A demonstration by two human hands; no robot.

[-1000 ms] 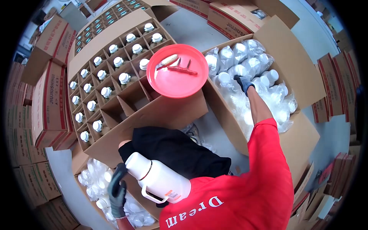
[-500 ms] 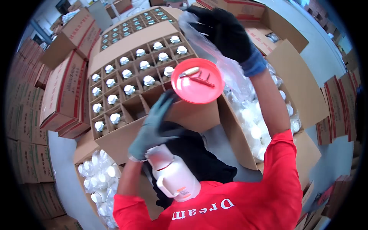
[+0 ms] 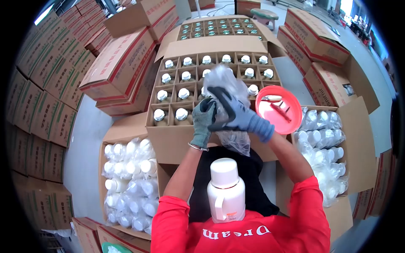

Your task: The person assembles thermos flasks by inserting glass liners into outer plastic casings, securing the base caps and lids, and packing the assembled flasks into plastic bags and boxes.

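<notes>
My left hand [image 3: 204,120], in a grey-green glove, is closed with its curled fingers at a crumpled clear plastic bag [image 3: 229,80]. My right hand [image 3: 242,116], in a blue-grey glove with black fingers, lies across the bag, its thumb and fingers spread apart in a V. The bag's upper part rises above both hands, and its lower end hangs below them. Behind the hands, a divided carton [image 3: 177,137] holds several white-capped bottles [image 3: 184,93]; the hands and bag hide some cells. A white handled jug [image 3: 228,194] stands close to my body.
A pink-red dish [image 3: 270,121] at the carton's right corner holds a pale-handled tool and a red item. Open boxes of plastic-wrapped white bottles stand at left [image 3: 130,185] and right [image 3: 320,139]. Another bottle carton [image 3: 219,29] sits behind. Stacked cartons [image 3: 120,63] line the left.
My right hand has come down from the upper right, bringing the plastic bag over the carton. My left hand has met it there and closed at the bag. The head view has turned.
</notes>
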